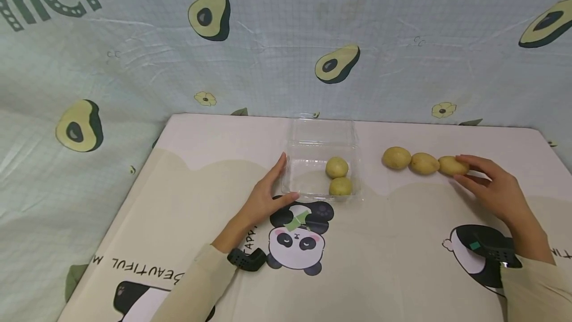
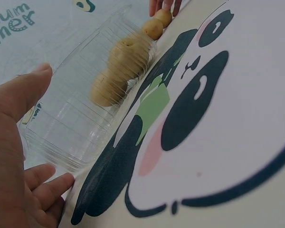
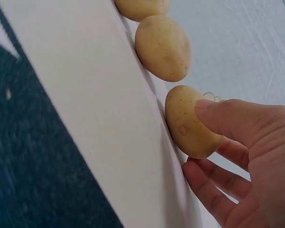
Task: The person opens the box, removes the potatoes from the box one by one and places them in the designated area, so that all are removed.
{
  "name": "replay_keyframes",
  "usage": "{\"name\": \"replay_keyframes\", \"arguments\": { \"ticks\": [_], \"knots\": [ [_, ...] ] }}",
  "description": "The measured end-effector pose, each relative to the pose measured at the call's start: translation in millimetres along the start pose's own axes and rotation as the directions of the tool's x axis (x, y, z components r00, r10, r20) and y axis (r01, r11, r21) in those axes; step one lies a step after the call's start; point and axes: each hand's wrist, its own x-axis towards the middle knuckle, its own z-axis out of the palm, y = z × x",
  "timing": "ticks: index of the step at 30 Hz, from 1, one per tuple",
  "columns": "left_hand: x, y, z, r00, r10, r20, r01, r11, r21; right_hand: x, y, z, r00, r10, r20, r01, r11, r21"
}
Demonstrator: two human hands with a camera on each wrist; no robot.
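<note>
While the left hand spreads about the eight-o'clock corner of the clear plastic clamshell box, its thumb and fingers extended rather than clenched, the right hand grasps the outermost potato between thumb and fingers. That potato is well apart from the box, at its three o'clock, ending a row: the middle potato sits just beside it at nine o'clock, with the innermost potato beyond. Inside the box, the upper potato lies at three o'clock and the lower potato at four; the lid is folded back towards twelve. Whether the grasped potato bears its full weight on the table I cannot tell. To handle it well, I would set the fingertips further under its rounded side, opposite the thumb, since holding one end may let it roll; raise it straight up so its neighbour is not nudged; and press only lightly with the left hand, as the thin walls probably flex
</note>
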Motion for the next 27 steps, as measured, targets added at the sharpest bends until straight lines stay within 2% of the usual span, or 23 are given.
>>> {"name": "replay_keyframes", "arguments": {
  "ticks": [13,22,27],
  "knots": [
    [0.1,1.1,-0.3,1.0,0.007,-0.001,-0.007,1.0,0.0,1.0,-2,0,1.0,0.002,-0.001,-0.002,1.0,0.002],
    [-0.2,1.4,-0.7,1.0,-0.002,-0.001,0.002,1.0,0.006,0.9,-11,-6,0.998,0.014,-0.056,-0.014,1.0,-0.008],
    [-0.6,2.0,-0.4,1.0,-0.007,0.005,0.007,1.0,-0.001,1.3,-21,-10,0.997,0.001,-0.083,-0.007,0.998,-0.066]
  ]
}}
